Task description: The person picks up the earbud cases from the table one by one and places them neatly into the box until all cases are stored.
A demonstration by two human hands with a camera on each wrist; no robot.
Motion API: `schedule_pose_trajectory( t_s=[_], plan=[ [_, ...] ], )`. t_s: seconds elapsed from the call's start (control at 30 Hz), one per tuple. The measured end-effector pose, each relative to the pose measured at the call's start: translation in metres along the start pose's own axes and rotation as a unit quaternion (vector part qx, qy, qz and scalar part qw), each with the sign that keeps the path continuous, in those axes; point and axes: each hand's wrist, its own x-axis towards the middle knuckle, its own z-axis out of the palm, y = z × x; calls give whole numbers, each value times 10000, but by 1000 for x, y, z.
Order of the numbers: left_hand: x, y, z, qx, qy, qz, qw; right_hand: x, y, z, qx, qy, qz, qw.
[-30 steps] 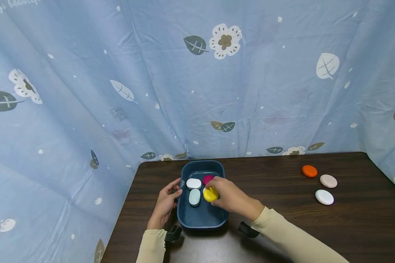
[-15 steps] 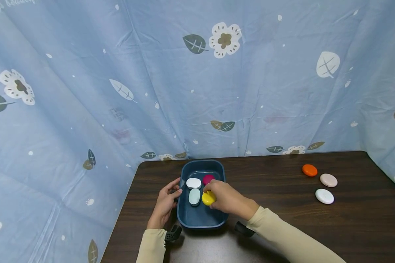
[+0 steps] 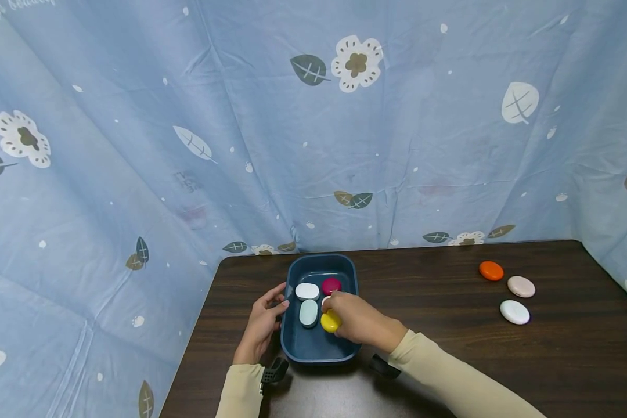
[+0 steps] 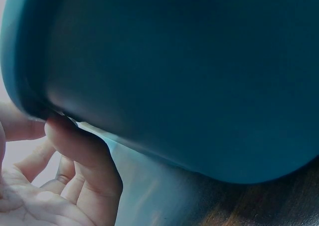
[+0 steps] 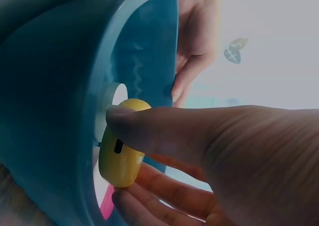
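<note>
A dark brown wooden table (image 3: pixel 449 348) with a clear grain stands in the lower part of the head view. Behind it and on both sides hangs a light blue curtain (image 3: pixel 240 145), wrinkled, with a print of white flowers, grey-green leaves and small white dots. The light is soft and even, without hard shadows.

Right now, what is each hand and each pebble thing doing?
Right hand: pinching the yellow case inside the tub.
Left hand: holding the tub's left rim.
Blue tub: upright on the table.
White, pale green and magenta cases: lying in the tub.
Orange, pink and white cases: lying on the table.
</note>
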Motion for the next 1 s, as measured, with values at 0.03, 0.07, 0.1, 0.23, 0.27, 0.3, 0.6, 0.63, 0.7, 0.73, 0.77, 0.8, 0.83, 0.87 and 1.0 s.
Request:
schedule_pose_trajectory(
  t_s=[0.03, 0.07, 0.1, 0.23, 0.27, 0.3, 0.6, 0.63, 0.7, 0.73, 0.77, 0.8, 0.83, 0.87, 1.0],
  plan=[
    [0, 0, 0, 0, -4, 4, 10000, 0, 0, 0, -44, -1, -19, 10000],
    [0, -1, 0, 4, 1, 1, 10000, -1, 0, 1, -93, -7, -34, 10000],
    [0, -1, 0, 5, 5, -8, 10000, -1, 0, 1, -133, -11, -37, 9999],
    [1, -1, 0, -25, 42, -51, 10000, -1, 1, 2, -350, -8, -124, 9993],
    [1, -1, 0, -17, 46, -47, 10000, -1, 2, 3, -371, -13, -135, 9992],
    [2, -1, 0, -28, 55, -55, 10000, -2, 2, 3, -381, -12, -142, 9992],
    [2, -3, 0, -20, 43, -23, 10000, -14, 3, -2, 27, 528, -40, 9986],
    [2, -3, 0, -17, 32, -4, 10000, -16, 5, -3, 141, 628, 11, 9979],
    [2, -3, 0, -27, 18, 17, 10000, -21, 9, -5, 285, 842, 131, 9960],
    [2, -3, 0, -38, 22, 20, 10000, -23, 12, -6, 350, 965, 193, 9945],
    [2, -2, 0, -46, 28, 25, 10000, -26, 15, -8, 378, 1094, 255, 9929],
    [2, -3, 0, -47, 30, 30, 10000, -29, 18, -9, 376, 1228, 308, 9912],
    [2, -3, 0, -35, 31, 45, 10000, -32, 22, -11, 406, 1371, 354, 9891],
    [2, -3, 0, -35, 39, 41, 10000, -36, 26, -12, 414, 1526, 403, 9866],
    [2, -2, 0, -43, 61, 15, 10000, -52, 44, -21, 405, 2078, 490, 9761]
  ],
)
